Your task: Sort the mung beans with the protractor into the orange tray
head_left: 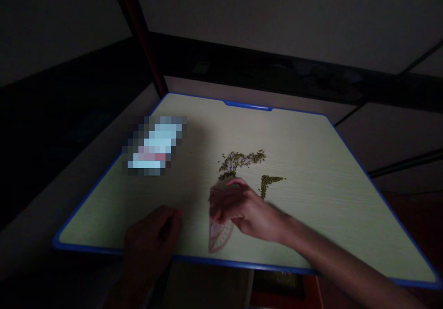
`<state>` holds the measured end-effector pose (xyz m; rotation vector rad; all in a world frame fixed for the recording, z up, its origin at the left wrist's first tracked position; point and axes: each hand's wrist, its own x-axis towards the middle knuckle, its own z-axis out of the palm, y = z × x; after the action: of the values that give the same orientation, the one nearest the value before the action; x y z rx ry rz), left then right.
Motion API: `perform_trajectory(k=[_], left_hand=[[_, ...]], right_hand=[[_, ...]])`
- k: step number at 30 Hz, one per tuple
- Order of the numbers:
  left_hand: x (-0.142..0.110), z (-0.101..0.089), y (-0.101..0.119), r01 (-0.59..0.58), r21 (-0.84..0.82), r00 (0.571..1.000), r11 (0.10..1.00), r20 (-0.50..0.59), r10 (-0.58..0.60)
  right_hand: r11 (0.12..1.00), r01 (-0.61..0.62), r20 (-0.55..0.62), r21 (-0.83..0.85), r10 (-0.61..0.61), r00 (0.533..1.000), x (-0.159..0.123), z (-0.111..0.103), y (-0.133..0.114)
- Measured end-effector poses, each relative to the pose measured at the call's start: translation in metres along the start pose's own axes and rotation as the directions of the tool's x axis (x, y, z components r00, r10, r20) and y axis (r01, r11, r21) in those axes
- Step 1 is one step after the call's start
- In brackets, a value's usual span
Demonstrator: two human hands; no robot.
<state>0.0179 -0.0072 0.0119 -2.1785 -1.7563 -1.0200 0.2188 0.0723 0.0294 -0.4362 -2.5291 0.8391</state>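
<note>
My right hand (235, 202) is closed on a clear, pinkish protractor (221, 237), its straight edge facing left and its curved scale facing right. The protractor lies on or just over the table, and my fingers hide its upper part. Just beyond my fingertips spreads a loose pile of small green beans mixed with pale grains (242, 160). Right of it, partly behind my hand, sits a smaller patch of green beans (268, 183) shaped like a corner. My left hand (154, 230) rests at the table's front edge, loosely curled, with nothing visible in it.
The pale table top (311, 216) has a blue rim and a blue handle piece (247, 106) at its far edge. A blurred-out lit screen (157, 142) stands at the left. Below the front edge, a red-edged container (280, 281) holds something grainy. The room is dim.
</note>
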Motion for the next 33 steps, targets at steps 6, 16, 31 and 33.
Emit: perform_trajectory(k=[6,16,31,33], left_hand=[[-0.002,0.002,-0.002,-0.007,-0.014,1.000,1.000,0.002,0.007],[0.000,0.003,-0.002,-0.044,0.006,0.999,0.999,-0.014,0.044],[0.000,0.004,-0.005,-0.053,0.003,0.998,0.999,-0.017,0.053],[-0.001,0.005,-0.006,-0.047,0.001,0.999,0.999,-0.028,0.047]], right_hand=[[0.997,-0.059,-0.079,0.047,0.063,0.995,-0.024,-0.007,0.007],[0.997,-0.062,-0.123,0.036,0.066,0.990,-0.071,-0.025,0.024],[0.998,-0.058,-0.207,-0.002,0.056,0.977,-0.096,-0.051,0.025],[0.996,-0.080,-0.243,-0.043,0.067,0.968,-0.093,-0.056,0.026]])
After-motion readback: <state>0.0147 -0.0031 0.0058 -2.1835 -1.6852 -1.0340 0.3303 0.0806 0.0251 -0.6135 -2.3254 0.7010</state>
